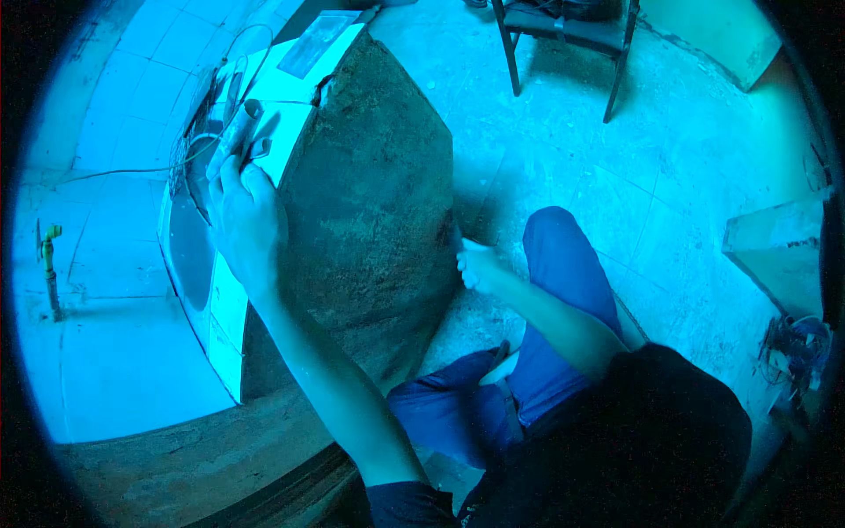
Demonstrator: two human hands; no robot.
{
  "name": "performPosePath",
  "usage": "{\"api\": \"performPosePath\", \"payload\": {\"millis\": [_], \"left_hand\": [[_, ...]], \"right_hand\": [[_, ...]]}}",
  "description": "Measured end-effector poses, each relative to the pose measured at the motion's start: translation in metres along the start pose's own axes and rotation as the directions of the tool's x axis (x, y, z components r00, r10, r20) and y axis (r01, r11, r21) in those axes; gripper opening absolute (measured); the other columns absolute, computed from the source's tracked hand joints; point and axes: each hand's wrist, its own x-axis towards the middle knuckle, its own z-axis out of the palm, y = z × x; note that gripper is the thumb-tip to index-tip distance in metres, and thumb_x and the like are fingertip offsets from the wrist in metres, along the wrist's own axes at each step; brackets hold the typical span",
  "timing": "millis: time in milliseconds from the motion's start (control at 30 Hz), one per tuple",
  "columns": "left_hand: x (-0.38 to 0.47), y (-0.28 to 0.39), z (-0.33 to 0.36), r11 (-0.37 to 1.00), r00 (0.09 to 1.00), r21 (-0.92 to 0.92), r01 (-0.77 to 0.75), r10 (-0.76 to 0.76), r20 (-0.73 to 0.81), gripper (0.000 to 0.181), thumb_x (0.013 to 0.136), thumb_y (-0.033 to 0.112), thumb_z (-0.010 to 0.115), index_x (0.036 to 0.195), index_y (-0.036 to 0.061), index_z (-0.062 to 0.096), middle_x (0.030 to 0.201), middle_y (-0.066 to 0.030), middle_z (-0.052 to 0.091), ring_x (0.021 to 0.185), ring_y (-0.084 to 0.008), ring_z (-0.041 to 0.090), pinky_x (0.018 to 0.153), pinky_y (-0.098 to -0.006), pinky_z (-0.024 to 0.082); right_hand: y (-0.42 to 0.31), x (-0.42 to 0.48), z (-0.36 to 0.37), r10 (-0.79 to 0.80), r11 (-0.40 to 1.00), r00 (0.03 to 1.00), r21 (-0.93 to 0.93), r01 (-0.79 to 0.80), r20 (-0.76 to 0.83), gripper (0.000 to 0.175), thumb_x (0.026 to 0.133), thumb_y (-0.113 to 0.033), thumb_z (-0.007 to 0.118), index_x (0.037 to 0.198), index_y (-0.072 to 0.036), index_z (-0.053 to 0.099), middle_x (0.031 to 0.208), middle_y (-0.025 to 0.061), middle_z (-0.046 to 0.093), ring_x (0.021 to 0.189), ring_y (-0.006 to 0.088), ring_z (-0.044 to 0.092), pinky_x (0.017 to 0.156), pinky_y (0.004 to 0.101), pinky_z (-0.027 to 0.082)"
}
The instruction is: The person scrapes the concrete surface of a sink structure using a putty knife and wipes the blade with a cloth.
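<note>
My left hand (247, 221) is raised over the tiled top of a washstand-like block, its fingers at a pipe piece (234, 135) with an open round end. Whether the fingers close on the pipe cannot be told. Beside them lies a short pipe piece (262, 148). A thin cable (132, 171) runs over the counter, near a dark oval basin (191, 257). My right hand (480, 267) is low by the far side of the block's rough wall (370, 211), its fingers curled; whether it holds something is unclear.
A tap (49, 254) juts from the tiled wall at left. A metal-legged chair (568, 36) stands at the top. A box-like piece (779, 247) and tangled cables (802, 350) are on the right. A flat dark panel (318, 43) lies on the counter's far end.
</note>
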Motion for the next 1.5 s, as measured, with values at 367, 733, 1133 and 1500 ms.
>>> {"api": "performPosePath", "payload": {"millis": [367,733,1133,1500], "left_hand": [[-0.001,0.006,-0.003,0.997,0.999,-0.061,0.053,-0.054,-0.011,0.045,0.093,0.032,0.038,0.126,0.0037,0.049,0.127,-0.0189,0.049,0.116,-0.0369,0.046,0.097,-0.044,0.036],[0.002,-0.006,0.003,0.972,0.973,0.14,-0.189,0.205,-0.11,0.041,0.089,0.024,0.036,0.113,-0.002,0.056,0.121,-0.0209,0.053,0.106,-0.0391,0.052,0.09,-0.0466,0.04],[-0.002,0.011,-0.006,0.999,0.999,-0.026,0.027,-0.028,-0.036,0.045,0.091,0.028,0.036,0.122,0.0003,0.051,0.125,-0.0192,0.05,0.112,-0.0369,0.049,0.093,-0.0447,0.038],[-0.002,0.01,-0.002,0.995,0.998,-0.089,0.048,-0.05,-0.022,0.046,0.091,0.03,0.036,0.125,0.0024,0.049,0.126,-0.0192,0.049,0.113,-0.0381,0.048,0.094,-0.0451,0.037]], "right_hand": [[0.02,-0.031,0.007,0.054,0.993,0.996,-0.107,-0.046,0.072,0.058,0.09,-0.005,0.047,0.144,-0.018,0.028,0.069,-0.0029,0.045,0.044,0.0045,0.038,0.035,0.0217,0.029],[-0.007,0.001,0.003,0.109,0.923,0.988,0.357,-0.143,0.113,0.024,0.092,-0.015,0.047,0.114,-0.017,0.056,0.059,-0.0007,0.04,0.038,0.0129,0.036,0.033,0.0304,0.028],[-0.014,0.045,-0.004,0.142,0.979,0.989,0.142,-0.146,0.035,0.047,0.089,-0.008,0.049,0.135,-0.015,0.043,0.061,-0.0013,0.044,0.038,0.0107,0.035,0.033,0.0273,0.029],[0.024,-0.025,0.025,-0.184,0.96,0.983,-0.218,0.175,-0.022,0.053,0.093,-0.015,0.049,0.143,-0.019,0.032,0.062,-0.0024,0.04,0.04,0.0081,0.035,0.033,0.0259,0.028]]}}
